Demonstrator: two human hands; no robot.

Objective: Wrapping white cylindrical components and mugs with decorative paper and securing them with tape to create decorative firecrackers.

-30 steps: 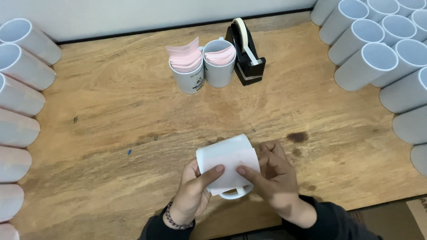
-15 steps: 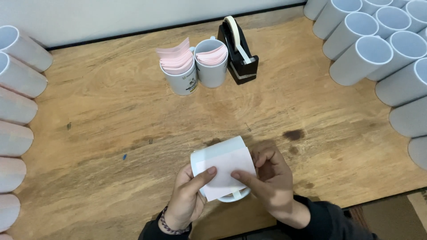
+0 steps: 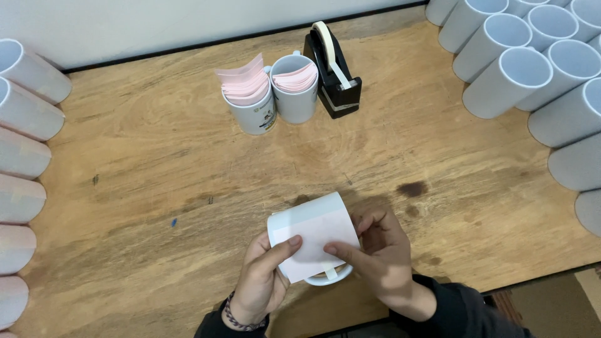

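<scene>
Scuffed wooden worktop [image 3: 156, 163] is carrying a white ceramic mug [image 3: 313, 241] at six o'clock, lying on its side, long axis running from five towards eleven o'clock, handle nearest the person. It is being judged rigid, breakable and slippery; best gripped around the barrel. Left hand [image 3: 263, 281] and right hand [image 3: 382, 260] are pressing a pale pink paper sheet [image 3: 316, 241] against it, fingers [image 3: 289, 244] closed on mug and sheet.

The person's left hand [image 3: 266, 278] is bare with a dark beaded bracelet [image 3: 241, 318] around its wrist, and the right hand [image 3: 379, 260] is bare too, both emerging from the cuffs of a dark, long-sleeved top [image 3: 463, 310].
</scene>
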